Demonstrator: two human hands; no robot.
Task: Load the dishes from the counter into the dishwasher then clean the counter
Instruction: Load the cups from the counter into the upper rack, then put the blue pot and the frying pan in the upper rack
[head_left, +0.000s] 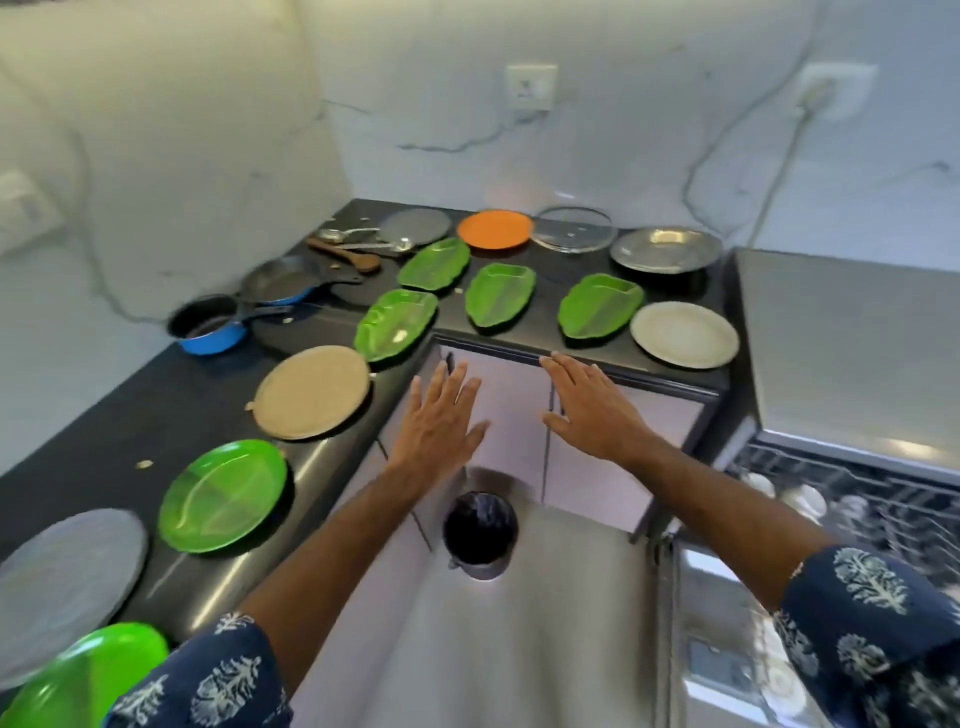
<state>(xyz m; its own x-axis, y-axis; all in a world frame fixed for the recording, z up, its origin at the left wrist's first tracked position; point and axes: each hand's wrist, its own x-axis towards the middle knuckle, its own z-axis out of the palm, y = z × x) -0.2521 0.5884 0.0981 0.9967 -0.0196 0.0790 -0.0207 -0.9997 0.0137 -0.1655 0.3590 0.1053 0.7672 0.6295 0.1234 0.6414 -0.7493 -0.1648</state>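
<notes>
My left hand (441, 415) and my right hand (592, 410) hover flat with fingers spread in front of the corner cabinet, holding nothing. The black L-shaped counter (104, 447) carries many dishes: several green leaf-shaped plates (498, 293), a round green plate (223, 496), a beige plate (314, 392), a white plate (684, 334), a steel plate (666, 249), an orange plate (494, 228), a glass lid (571, 228) and two blue pans (208, 325). The open dishwasher rack (857, 499) shows at the right, with cups in it.
A black-lined bin (480, 535) stands on the floor below my hands. Wooden and metal utensils (353, 249) lie in the counter's back corner. Crumbs dot the counter. A grey plate (62, 587) and another green plate (78, 675) sit at bottom left.
</notes>
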